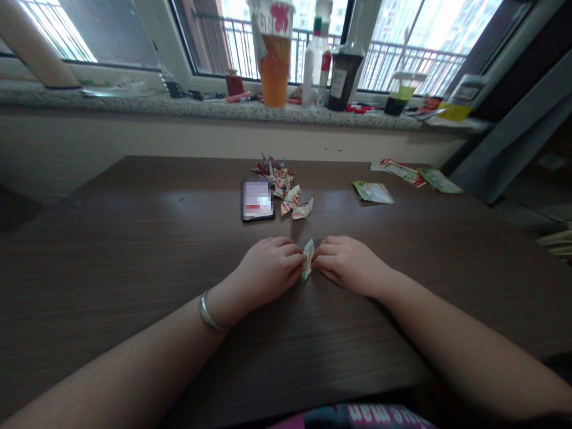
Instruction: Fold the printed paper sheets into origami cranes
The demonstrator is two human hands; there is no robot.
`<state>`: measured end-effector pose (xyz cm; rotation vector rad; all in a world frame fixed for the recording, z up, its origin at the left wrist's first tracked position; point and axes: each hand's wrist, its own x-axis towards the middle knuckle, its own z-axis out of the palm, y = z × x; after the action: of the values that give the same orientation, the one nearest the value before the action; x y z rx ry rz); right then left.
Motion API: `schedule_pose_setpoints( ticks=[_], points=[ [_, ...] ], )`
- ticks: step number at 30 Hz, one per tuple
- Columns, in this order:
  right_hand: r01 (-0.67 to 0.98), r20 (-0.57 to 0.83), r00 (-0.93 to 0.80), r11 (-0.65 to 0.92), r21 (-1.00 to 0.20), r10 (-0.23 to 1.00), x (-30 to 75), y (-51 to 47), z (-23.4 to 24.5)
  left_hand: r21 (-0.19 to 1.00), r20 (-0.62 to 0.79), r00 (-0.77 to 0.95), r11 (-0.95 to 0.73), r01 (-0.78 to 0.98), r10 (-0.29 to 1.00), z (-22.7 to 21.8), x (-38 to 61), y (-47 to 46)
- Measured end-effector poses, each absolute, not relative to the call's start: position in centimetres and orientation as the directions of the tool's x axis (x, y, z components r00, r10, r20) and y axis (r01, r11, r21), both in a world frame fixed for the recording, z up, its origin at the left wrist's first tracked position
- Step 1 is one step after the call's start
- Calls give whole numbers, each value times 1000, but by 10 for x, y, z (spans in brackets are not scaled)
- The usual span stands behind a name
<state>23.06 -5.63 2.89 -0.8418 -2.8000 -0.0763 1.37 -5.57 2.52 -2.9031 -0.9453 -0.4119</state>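
Note:
Between my two hands is a small folded piece of printed paper (308, 260), narrow and pointed at both ends, white with green and yellow. My left hand (272, 268), with a silver bangle at the wrist, pinches its left side. From the other side the fingertips of my right hand (346, 262) hold its right edge. Both hands rest low over the dark wooden table (134, 256). Just beyond them lie several folded paper shapes (290, 199) in cream and red, and a phone (258, 199) with its screen lit and blurred.
A stack of printed paper pieces (373, 192) lies right of the folded shapes, with more flat wrappers (402, 173) at the back right. On the stone windowsill (179, 110) stand a tall cup of orange drink (274, 65), bottles (313, 65) and a dark container (344, 77).

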Motion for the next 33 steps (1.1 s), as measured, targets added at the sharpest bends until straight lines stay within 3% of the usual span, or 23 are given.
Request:
schedule_pose_setpoints(
  ticks=[5,13,21,33],
  points=[
    [560,278,-789,827,-42,548,231,-55,26,110,291,768,-817,566,571,24,14,-52],
    [586,225,-784,809,-37,578,233,-49,22,152,307,747,-805,574,590,22,15,-53],
    [668,193,-737,741,63,648,228,-57,27,100,326,729,-789,606,601,20,15,-51],
    [705,223,-698,708,45,681,222,-61,25,-18,279,799,-829,558,532,22,16,-51]
  ],
)
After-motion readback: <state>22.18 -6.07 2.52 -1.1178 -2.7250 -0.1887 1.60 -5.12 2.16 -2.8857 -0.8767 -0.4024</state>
